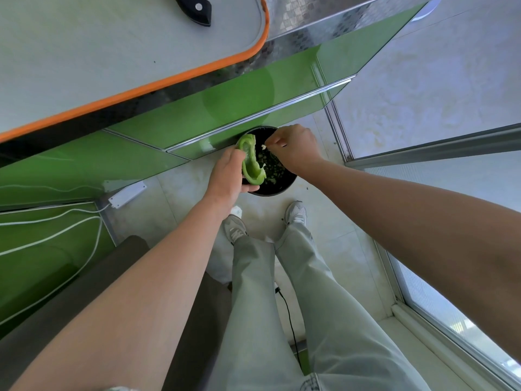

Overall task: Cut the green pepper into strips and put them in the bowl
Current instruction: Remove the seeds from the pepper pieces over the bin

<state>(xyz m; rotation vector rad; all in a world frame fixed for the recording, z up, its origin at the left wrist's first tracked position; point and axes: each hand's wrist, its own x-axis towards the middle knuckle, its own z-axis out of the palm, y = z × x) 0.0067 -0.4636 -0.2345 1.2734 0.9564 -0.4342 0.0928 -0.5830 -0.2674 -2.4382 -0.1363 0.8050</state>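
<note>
Holding 1 pepper piece, the left hand sits at frame centre, with fingers curled round the piece's outer side and the thumb under its lower end. The piece is green, curved and open, with its pale inner face turned to the right. It hangs over the left part of 1 black container, which stands on the floor tiles just below the green cabinet fronts. Green and pale scraps lie inside the container.

The right hand is above the container's upper right rim. Its thumb and forefinger are closed on 1 small white bit, and the other fingers are curled in. The 2 hands are near each other but apart.

In the upper left, 1 cutting board with an orange rim rests on the counter. On it lies 1 black knife handle at the top edge; the blade is out of view.

On the floor at the left, 1 white power strip lies with white cables trailing from it; the number of strands is unclear. At lower centre are 2 grey shoes, 2 legs in light trousers and 1 thin black cable.
</note>
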